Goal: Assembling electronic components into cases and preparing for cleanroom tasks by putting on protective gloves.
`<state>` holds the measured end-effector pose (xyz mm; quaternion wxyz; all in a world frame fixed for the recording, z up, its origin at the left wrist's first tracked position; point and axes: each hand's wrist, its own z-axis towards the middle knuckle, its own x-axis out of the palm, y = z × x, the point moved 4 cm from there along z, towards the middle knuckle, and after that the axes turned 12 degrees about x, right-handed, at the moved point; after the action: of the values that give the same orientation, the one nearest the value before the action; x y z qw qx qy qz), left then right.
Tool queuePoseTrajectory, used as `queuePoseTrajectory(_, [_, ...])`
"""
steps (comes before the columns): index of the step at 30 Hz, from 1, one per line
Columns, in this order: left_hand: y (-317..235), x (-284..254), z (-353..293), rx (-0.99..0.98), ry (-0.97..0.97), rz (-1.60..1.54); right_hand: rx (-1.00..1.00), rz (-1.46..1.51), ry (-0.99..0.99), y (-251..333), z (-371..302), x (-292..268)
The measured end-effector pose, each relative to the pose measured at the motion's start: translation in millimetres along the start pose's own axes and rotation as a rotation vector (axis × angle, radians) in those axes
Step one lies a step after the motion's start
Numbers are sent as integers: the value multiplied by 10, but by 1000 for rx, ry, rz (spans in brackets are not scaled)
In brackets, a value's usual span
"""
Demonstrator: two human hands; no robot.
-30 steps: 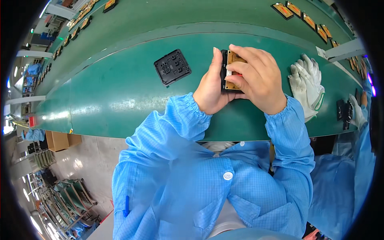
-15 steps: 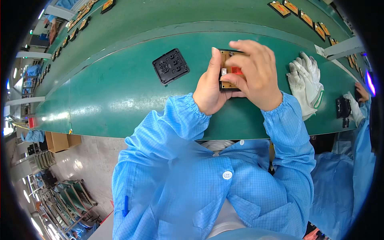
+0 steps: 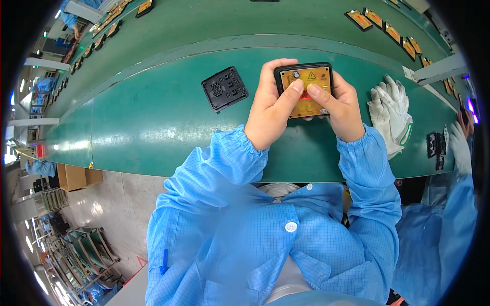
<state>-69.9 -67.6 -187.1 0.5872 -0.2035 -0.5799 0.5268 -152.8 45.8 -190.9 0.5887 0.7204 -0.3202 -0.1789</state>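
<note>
Between my two hands is an orange-brown circuit board (image 3: 320, 76) seated in a square black plastic housing, with a small red part at its middle. My left hand (image 3: 268, 109) grips the left side, its thumb pressed on the board's face. From the right side my right hand (image 3: 346, 107) closes on the same piece, thumb also on the board near the red part. Both hands' other fingers are partly hidden behind the housing. A black plastic cover (image 3: 224, 88) with raised ribs and a round pattern lies on the green table to the left of my hands.
White work gloves (image 3: 389, 115) lie on the green table (image 3: 153, 117) at right. Beyond a raised edge, several boards in black housings (image 3: 360, 20) rest on a green surface. At far right, a co-worker's gloved hand (image 3: 461, 149) is near black parts (image 3: 436, 148).
My right hand has come down from over the board to grip its right side. The board now faces up in full view, both thumbs on it. The co-worker's gloved hand has shifted.
</note>
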Motion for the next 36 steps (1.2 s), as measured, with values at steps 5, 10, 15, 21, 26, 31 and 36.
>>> queuePoseTrajectory(5, [21,-3,-17,6,1,-30,-67,104,27,29,-18,67])
queuePoseTrajectory(10, [16,-43,14,80,-69,-28,-5,9,-25,8,7,54])
queuePoseTrajectory(15, [-31,-150,96,154,-227,-78,-72,127,-40,-27,37,-10])
queuePoseTrajectory(21, [-49,-114,67,201,-221,-21,-45,-85,-95,-21,-43,146])
queuePoseTrajectory(26, [-46,-77,34,173,-196,-19,-83,-33,-173,-61,-62,161])
queuePoseTrajectory(31, [-2,-39,22,160,-214,-24,-107,48,-222,-81,-71,156])
queuePoseTrajectory(36, [48,-46,40,135,-219,-84,-99,-3,-239,-59,-87,121])
